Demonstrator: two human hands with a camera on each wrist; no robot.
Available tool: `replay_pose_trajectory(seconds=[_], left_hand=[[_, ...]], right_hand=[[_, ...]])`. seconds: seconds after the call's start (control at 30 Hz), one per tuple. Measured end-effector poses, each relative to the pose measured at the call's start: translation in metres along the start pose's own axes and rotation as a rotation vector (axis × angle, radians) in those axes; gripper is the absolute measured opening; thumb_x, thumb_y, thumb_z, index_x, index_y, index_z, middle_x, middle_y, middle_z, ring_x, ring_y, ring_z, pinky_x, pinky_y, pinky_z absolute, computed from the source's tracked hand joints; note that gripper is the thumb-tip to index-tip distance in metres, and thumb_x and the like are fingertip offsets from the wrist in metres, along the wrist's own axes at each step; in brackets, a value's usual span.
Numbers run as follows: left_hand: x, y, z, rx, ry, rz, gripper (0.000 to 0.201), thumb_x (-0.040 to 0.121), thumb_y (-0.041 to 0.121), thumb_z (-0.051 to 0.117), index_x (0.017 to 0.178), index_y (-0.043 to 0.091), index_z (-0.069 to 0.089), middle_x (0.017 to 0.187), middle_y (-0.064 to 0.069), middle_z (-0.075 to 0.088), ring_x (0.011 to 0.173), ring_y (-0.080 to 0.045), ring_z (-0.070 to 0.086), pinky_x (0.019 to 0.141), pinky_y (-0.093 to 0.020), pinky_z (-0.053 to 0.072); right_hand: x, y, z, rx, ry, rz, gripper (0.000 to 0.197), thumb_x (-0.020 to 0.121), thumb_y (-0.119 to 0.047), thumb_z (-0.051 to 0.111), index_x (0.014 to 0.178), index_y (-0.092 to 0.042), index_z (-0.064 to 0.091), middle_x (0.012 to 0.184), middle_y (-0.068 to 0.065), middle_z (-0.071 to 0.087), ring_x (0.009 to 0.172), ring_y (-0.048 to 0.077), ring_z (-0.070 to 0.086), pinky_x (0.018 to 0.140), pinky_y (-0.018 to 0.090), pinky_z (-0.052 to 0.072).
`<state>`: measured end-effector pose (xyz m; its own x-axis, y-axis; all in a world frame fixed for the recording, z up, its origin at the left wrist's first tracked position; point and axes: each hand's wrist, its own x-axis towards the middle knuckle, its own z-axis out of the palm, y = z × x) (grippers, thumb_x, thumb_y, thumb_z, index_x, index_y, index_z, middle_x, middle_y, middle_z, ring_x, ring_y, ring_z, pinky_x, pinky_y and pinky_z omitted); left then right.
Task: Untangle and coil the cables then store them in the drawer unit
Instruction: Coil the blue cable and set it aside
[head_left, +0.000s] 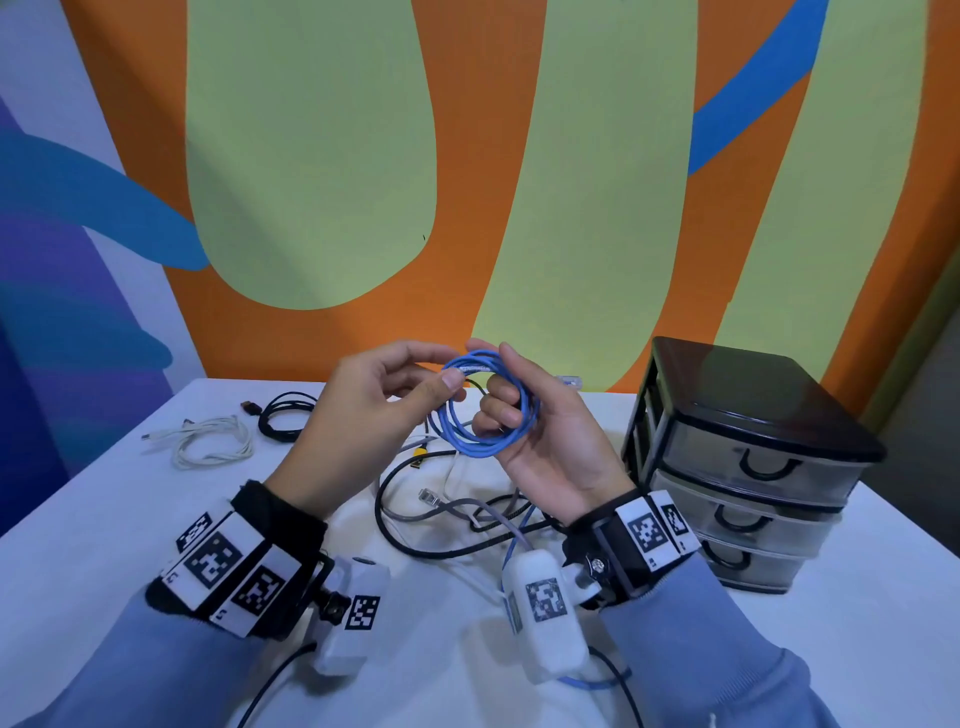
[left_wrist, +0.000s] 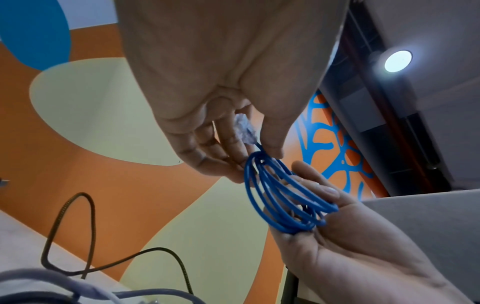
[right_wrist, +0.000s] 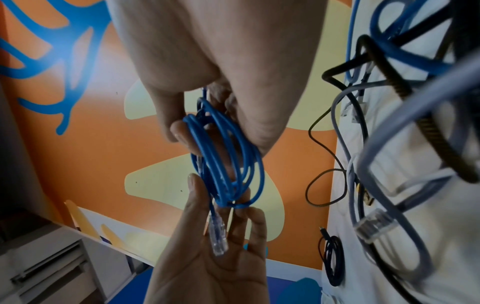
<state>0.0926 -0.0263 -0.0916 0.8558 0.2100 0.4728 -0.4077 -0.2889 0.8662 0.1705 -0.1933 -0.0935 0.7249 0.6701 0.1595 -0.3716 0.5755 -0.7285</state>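
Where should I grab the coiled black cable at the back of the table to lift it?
Pinch the black cable from above across the bundled side of its flat coil, opposite the loose plug end: gripping all loops together there should keep it coiled.

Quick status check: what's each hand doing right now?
Left hand: closed, pinching the blue cable coil at its top, near the clear plug.
Right hand: closed, fingers curled through the coil.

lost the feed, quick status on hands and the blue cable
Right hand grips blue cable coil; left hand pinches its plug end. Drawer unit shut. Tangled cables on table below.
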Motion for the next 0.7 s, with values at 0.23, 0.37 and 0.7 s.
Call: replay_pose_trajectory(seconds=[0.23, 0.37, 0.7], left_hand=[[0.001, 0.001, -0.007, 0.051, 0.020, 0.025, 0.013, 0.095, 0.024, 0.077, 0.107, 0.021, 0.081, 0.086, -0.005, 0.080, 0.084, -0.011, 0.073, 0.079, -0.023, 0.054], [-0.001, 0.000, -0.008, 0.206, 0.037, 0.081, 0.014, 0.092, 0.028, 0.081, 0.106, 0.026, 0.083, 0.086, 0.006, 0.081, 0.082, -0.006, 0.072, 0.075, -0.021, 0.054], [0.001, 0.005, -0.024, 0.494, 0.034, 0.332, 0.018, 0.081, 0.027, 0.091, 0.097, 0.021, 0.086, 0.079, 0.009, 0.075, 0.074, -0.016, 0.069, 0.068, -0.035, 0.054]], right_hand=[[-0.001, 0.002, -0.002, -0.069, -0.012, 0.027, 0.041, 0.099, -0.015, 0.061, 0.137, -0.002, 0.063, 0.075, 0.001, 0.058, 0.066, 0.012, 0.060, 0.070, 0.024, 0.054], [0.001, 0.001, -0.003, -0.098, -0.026, 0.037, 0.033, 0.105, -0.016, 0.053, 0.133, -0.002, 0.064, 0.067, -0.005, 0.035, 0.045, 0.003, 0.033, 0.052, 0.019, 0.036], [0.004, 0.003, -0.004, -0.374, 0.187, -0.162, 0.024, 0.099, -0.020, 0.067, 0.112, -0.002, 0.075, 0.061, -0.006, 0.025, 0.047, 0.007, 0.019, 0.045, 0.020, 0.020]])
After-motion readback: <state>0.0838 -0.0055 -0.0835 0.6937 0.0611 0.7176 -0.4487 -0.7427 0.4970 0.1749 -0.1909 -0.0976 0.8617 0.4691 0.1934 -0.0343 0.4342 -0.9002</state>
